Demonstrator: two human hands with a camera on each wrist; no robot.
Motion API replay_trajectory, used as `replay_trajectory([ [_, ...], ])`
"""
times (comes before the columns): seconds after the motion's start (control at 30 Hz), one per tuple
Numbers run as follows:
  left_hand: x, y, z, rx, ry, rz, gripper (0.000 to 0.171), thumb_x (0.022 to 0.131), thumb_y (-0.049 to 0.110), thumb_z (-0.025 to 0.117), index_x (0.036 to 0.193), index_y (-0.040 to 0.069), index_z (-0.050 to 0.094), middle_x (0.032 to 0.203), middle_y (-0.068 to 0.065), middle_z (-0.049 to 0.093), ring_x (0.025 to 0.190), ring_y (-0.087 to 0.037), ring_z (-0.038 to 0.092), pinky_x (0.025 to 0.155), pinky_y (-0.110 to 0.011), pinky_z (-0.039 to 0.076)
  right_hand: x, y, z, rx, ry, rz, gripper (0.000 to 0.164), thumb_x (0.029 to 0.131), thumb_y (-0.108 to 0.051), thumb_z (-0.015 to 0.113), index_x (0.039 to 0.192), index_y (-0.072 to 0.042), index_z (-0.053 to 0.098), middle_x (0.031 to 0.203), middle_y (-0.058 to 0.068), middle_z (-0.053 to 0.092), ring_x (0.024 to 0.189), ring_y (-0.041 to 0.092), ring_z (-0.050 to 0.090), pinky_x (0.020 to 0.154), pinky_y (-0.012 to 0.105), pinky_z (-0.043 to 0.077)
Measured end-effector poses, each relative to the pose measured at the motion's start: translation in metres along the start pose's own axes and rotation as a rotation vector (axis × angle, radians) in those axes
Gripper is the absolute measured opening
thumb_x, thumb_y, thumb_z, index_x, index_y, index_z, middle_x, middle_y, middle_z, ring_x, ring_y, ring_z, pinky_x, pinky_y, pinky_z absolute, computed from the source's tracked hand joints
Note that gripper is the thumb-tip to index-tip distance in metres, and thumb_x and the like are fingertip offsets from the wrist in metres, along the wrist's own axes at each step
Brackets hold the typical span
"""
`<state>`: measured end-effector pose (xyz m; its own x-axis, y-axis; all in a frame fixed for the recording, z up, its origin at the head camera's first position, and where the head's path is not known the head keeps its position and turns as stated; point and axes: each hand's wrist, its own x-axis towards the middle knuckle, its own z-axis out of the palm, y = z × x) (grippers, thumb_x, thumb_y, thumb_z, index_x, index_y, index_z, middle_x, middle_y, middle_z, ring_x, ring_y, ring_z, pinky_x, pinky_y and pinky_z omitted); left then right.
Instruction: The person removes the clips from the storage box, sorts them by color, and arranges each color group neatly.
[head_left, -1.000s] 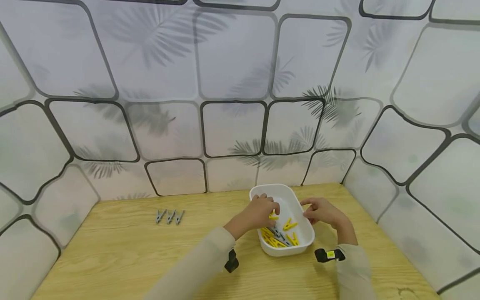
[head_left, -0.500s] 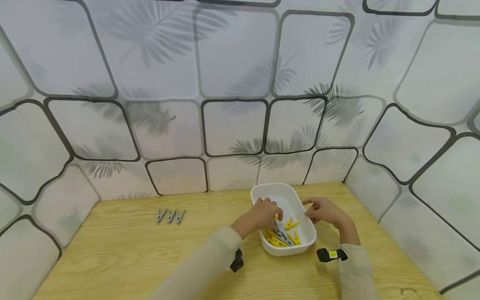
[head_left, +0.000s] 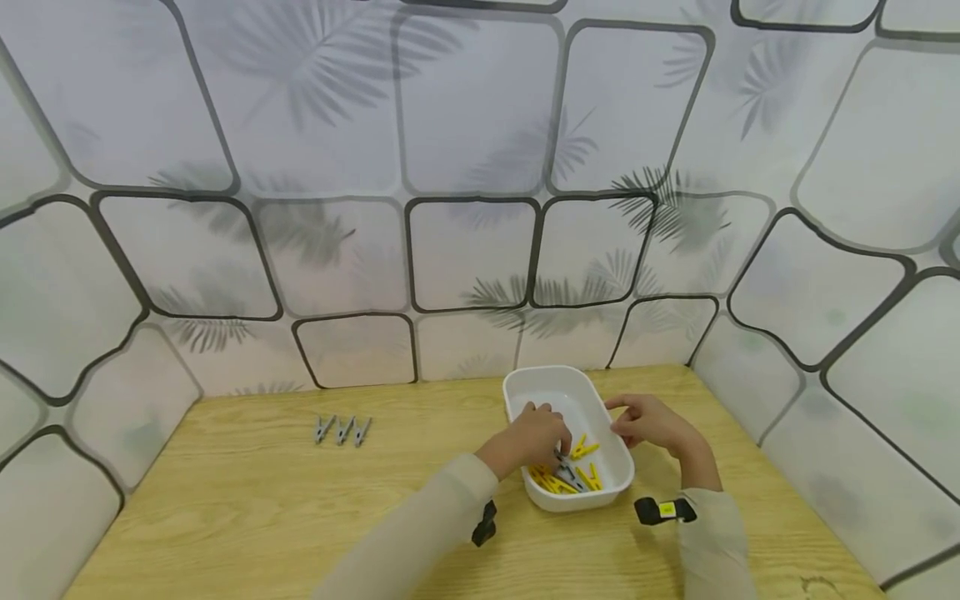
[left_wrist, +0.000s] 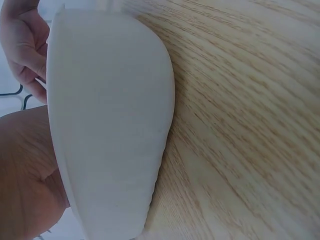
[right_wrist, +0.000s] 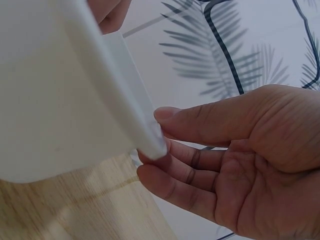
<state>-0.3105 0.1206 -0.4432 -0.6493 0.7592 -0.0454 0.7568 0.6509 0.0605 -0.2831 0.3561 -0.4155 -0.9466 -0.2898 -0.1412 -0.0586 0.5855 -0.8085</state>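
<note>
A white plastic basin [head_left: 555, 379] with several yellow clothespins [head_left: 553, 482] and grey clothespins [head_left: 572, 475] in it stands on the table. My left hand [head_left: 534, 435] reaches over its left side, fingers bent down at the grey clothespins. Its fingertips are partly hidden, so whether they pinch one is unclear. In the left wrist view, the basin wall [left_wrist: 110, 115] hides those fingers. My right hand [right_wrist: 240, 160] pinches the basin's rim on the right side, thumb above and fingers below.
A short row of grey clothespins [head_left: 342, 431] lies on the wooden table [head_left: 247, 508] at the left. A patterned cloth wall [head_left: 352, 354] encloses the back and both sides. Each wrist wears a black camera strap [head_left: 666, 509].
My left hand has moved slightly right and toward the near end of the basin, down onto the grey clothespins. The right hand stays at the rim.
</note>
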Motion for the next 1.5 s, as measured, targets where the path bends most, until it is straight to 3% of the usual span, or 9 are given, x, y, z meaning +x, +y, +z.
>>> replay_trajectory([
  [0.33, 0.001, -0.001, -0.004, 0.038, 0.008, 0.052, 0.010, 0.083, 0.033, 0.084, 0.092, 0.029, 0.080, 0.096, 0.012, 0.065, 0.088, -0.009, 0.049, 0.087, -0.032, 0.039, 0.002, 0.002, 0.001, 0.003, -0.002, -0.009, 0.047, 0.097, -0.002, 0.061, 0.139, 0.015, 0.048, 0.089, 0.013, 0.071, 0.075, 0.020, 0.068, 0.076, 0.048, 0.060],
  [0.57, -0.010, -0.006, -0.018, 0.172, 0.126, 0.042, 0.012, 0.083, 0.035, 0.082, 0.091, 0.028, 0.075, 0.092, 0.011, 0.063, 0.084, -0.009, 0.048, 0.082, -0.029, 0.036, -0.001, 0.002, -0.001, 0.002, 0.008, -0.005, 0.047, 0.096, -0.003, 0.062, 0.138, 0.014, 0.048, 0.089, 0.014, 0.071, 0.075, 0.020, 0.068, 0.076, 0.047, 0.060],
  [0.73, -0.025, -0.018, -0.030, 0.230, 0.206, 0.013, 0.011, 0.083, 0.035, 0.079, 0.090, 0.029, 0.073, 0.093, 0.012, 0.063, 0.083, -0.009, 0.046, 0.081, -0.029, 0.037, -0.001, 0.002, -0.001, -0.018, 0.020, 0.001, 0.047, 0.096, -0.002, 0.062, 0.138, 0.014, 0.049, 0.089, 0.014, 0.070, 0.075, 0.019, 0.067, 0.073, 0.042, 0.060],
  [0.83, -0.036, -0.028, -0.037, 0.196, 0.275, 0.012, 0.012, 0.083, 0.034, 0.080, 0.089, 0.028, 0.072, 0.092, 0.011, 0.062, 0.083, -0.010, 0.045, 0.083, -0.031, 0.037, -0.001, 0.001, -0.001, -0.022, 0.025, 0.005, 0.046, 0.096, -0.003, 0.062, 0.138, 0.013, 0.050, 0.089, 0.014, 0.070, 0.075, 0.019, 0.067, 0.074, 0.042, 0.060],
  [1.0, -0.057, -0.043, -0.042, 0.046, 0.365, 0.014, 0.013, 0.084, 0.030, 0.080, 0.090, 0.023, 0.071, 0.090, 0.007, 0.063, 0.082, -0.010, 0.043, 0.083, -0.032, 0.035, -0.002, -0.001, 0.000, -0.033, 0.014, -0.001, 0.047, 0.097, -0.003, 0.062, 0.138, 0.014, 0.049, 0.090, 0.015, 0.070, 0.075, 0.019, 0.067, 0.074, 0.042, 0.060],
  [1.27, -0.076, -0.060, -0.031, -0.035, 0.531, -0.005, 0.016, 0.079, 0.027, 0.082, 0.086, 0.020, 0.070, 0.089, 0.006, 0.063, 0.086, -0.013, 0.052, 0.088, -0.039, 0.045, -0.003, -0.003, -0.001, -0.021, 0.010, -0.016, 0.047, 0.095, -0.001, 0.062, 0.136, 0.017, 0.048, 0.089, 0.016, 0.071, 0.074, 0.019, 0.067, 0.074, 0.046, 0.060],
  [1.5, -0.092, -0.074, -0.019, -0.130, 0.776, 0.016, 0.015, 0.076, 0.018, 0.082, 0.084, 0.017, 0.069, 0.084, 0.003, 0.064, 0.083, -0.017, 0.054, 0.080, -0.038, 0.044, -0.001, -0.001, 0.001, -0.025, 0.012, -0.010, 0.046, 0.095, -0.001, 0.062, 0.136, 0.016, 0.048, 0.089, 0.016, 0.070, 0.074, 0.020, 0.067, 0.074, 0.045, 0.060],
])
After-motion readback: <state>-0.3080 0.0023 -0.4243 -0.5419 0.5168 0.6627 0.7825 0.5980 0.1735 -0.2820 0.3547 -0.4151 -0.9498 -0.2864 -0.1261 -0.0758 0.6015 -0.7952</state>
